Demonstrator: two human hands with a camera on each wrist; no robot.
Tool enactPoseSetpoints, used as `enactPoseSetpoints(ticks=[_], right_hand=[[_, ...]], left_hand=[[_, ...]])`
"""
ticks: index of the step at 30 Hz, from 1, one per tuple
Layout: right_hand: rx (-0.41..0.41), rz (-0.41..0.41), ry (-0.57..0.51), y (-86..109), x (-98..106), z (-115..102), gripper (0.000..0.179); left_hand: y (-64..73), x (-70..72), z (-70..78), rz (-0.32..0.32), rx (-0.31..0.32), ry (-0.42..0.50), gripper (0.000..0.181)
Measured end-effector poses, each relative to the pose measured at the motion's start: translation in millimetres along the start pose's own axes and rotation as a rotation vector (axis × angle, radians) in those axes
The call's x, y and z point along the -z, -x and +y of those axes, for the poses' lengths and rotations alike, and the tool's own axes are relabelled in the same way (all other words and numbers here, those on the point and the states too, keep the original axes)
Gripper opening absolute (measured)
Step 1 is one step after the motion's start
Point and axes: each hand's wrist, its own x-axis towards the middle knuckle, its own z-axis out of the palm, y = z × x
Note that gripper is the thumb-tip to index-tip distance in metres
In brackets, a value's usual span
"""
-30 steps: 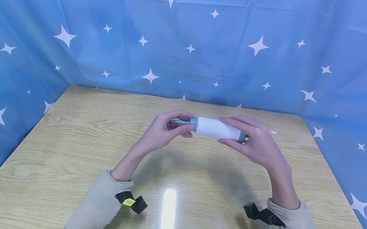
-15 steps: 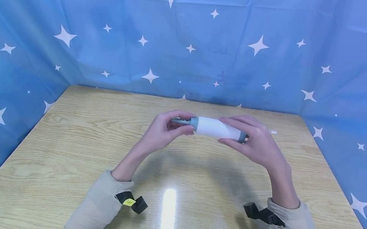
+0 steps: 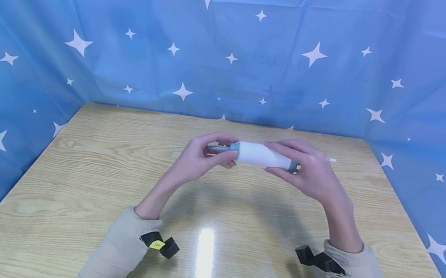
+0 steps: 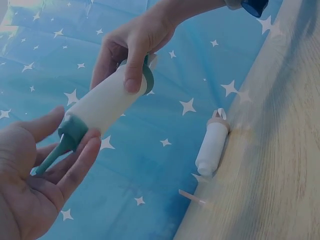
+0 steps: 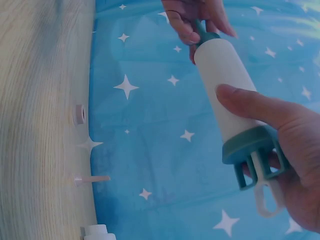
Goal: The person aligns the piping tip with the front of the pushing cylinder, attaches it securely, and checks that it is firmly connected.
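Observation:
Above the table, both hands hold a white-barrelled syringe with teal ends (image 3: 254,154), its axis roughly sideways. The left hand (image 3: 201,159) pinches the teal nozzle cap (image 4: 73,130) between thumb and fingers, and the slim tapered nozzle (image 4: 50,157) points back over its palm. Around the barrel's other end curls the right hand (image 3: 308,170), its thumb along the white wall in the right wrist view. A teal collar with finger loops (image 5: 250,145) sits there, and a white plunger ring (image 5: 269,197) sticks out of it.
On the wooden table (image 3: 90,164) lies a second white syringe with a pinkish collar (image 4: 212,145). Near it are a slim pink nozzle (image 5: 92,179) and a small pinkish ring (image 5: 80,114). A blue starred cloth (image 3: 236,29) hangs behind the table.

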Motion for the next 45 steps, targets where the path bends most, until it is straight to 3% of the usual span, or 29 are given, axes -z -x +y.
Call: enactPoseSetpoints(ticks=[5,13,39,45], right_hand=[[0.035,0.012,0.009,-2.0,-1.5,-0.7,0.058],[0.052,0.032,0.024,-2.7,-2.0,-0.8,0.058],[0.109,0.042,-0.017,-4.5,-4.7,0.4,0.059],[0.112,0.037,-0.051,-3.6,-3.3,0.8,0.052]], left_hand=[[-0.3,-0.1,-1.0,0.007,0.054,0.029,0.028],[0.3,0.6,0.1,0.024,0.057,0.023,0.028],[-0.2,-3.9,3.2,0.053,-0.018,-0.099,0.023],[0.9,-5.6,3.8,0.041,-0.07,-0.142,0.021]])
